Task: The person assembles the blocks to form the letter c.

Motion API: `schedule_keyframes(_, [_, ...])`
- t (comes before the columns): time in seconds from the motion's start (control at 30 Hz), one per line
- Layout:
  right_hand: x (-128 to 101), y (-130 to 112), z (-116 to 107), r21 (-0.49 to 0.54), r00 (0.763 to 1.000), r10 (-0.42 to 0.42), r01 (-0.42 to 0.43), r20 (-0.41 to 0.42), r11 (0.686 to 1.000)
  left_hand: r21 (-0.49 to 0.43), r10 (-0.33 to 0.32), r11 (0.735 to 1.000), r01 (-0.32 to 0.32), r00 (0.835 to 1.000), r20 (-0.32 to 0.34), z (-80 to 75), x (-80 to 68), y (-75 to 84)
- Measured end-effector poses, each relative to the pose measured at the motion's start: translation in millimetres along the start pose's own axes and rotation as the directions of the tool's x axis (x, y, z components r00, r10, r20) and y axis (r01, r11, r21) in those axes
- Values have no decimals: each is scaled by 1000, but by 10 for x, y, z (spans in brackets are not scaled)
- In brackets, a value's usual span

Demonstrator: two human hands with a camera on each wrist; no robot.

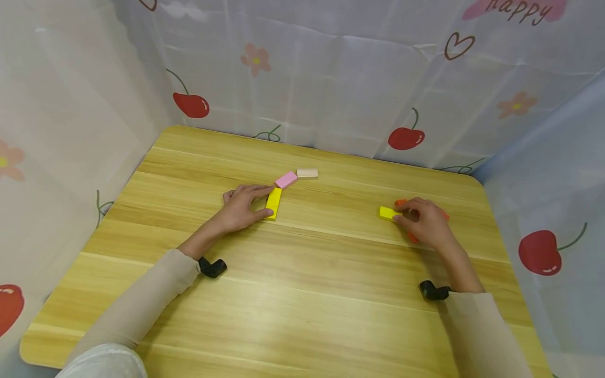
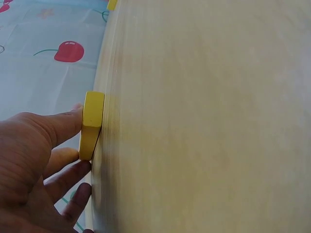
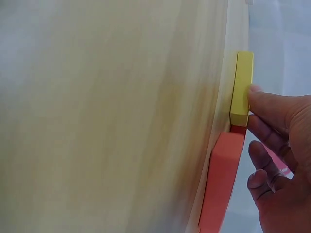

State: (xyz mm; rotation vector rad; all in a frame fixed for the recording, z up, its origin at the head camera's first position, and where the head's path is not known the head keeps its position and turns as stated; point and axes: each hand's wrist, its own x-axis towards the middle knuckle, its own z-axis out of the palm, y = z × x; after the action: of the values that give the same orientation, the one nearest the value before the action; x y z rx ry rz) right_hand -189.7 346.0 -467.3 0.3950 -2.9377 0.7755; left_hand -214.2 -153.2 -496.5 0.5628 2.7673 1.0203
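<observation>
Left of the table's middle, my left hand (image 1: 240,208) holds a flat yellow block (image 1: 274,201), thumb at its near end and index finger by its far end. The left wrist view shows the thumb on this yellow block (image 2: 92,124), which lies along the tabletop. A pink block (image 1: 286,180) sits at its far end, followed by a plain wood block (image 1: 307,174). Over on the right, my right hand (image 1: 427,223) pinches another yellow block (image 1: 387,212) between thumb and index finger. Orange-red blocks (image 3: 222,179) lie beside and under that hand, partly hidden by it.
The wooden table (image 1: 293,310) has rounded corners. A white curtain (image 1: 321,79) printed with cherries and flowers hangs behind its back edge and along both sides. Black wrist mounts (image 1: 212,268) show at both sleeves.
</observation>
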Motion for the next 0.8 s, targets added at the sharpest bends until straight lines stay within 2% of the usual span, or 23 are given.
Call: schedule_keyframes(0.8, [402, -171, 230, 30, 997, 69, -70, 27, 997, -12, -11, 1000, 11, 1000, 7, -26, -12, 41])
